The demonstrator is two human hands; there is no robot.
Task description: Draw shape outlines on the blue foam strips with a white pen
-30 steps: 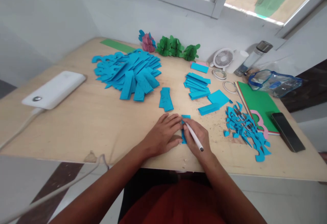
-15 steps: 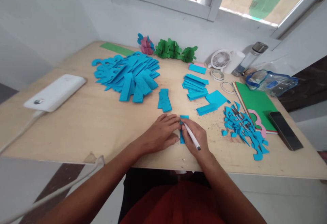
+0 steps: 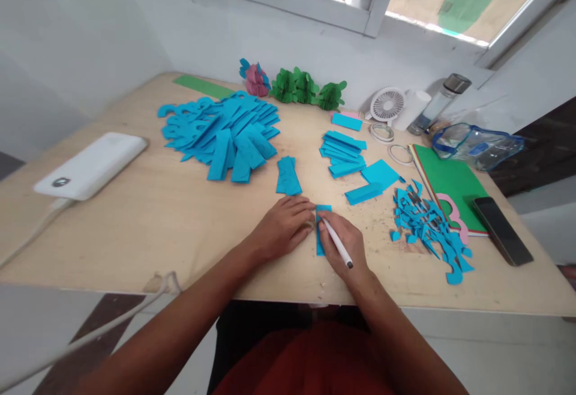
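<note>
My right hand (image 3: 344, 239) grips a white pen (image 3: 336, 241), its dark end pointing back toward me. The pen's tip is at a narrow blue paper strip (image 3: 322, 248) that lies flat on the table, partly hidden by the hand. To the left of the strip, my left hand (image 3: 285, 225) rests palm down with its fingers stretched out, fingertips at the strip's left edge. Just beyond my hands lie a few blue paper pieces (image 3: 288, 176) with drawn lines. A large heap of cut blue paper shapes (image 3: 220, 128) spreads farther to the left.
Folded blue strips (image 3: 344, 150) and blue scraps (image 3: 423, 215) lie on the right, near a green sheet stack (image 3: 450, 173) and a phone (image 3: 503, 230). Paper flowers (image 3: 294, 87), a small fan (image 3: 387, 104) and a bottle (image 3: 441, 104) line the wall. A white power bank (image 3: 90, 165) sits left.
My left hand has shifted slightly left, its fingers drawn a little closer together. The right hand stays almost in place with the pen on the strip. The view has moved slightly.
</note>
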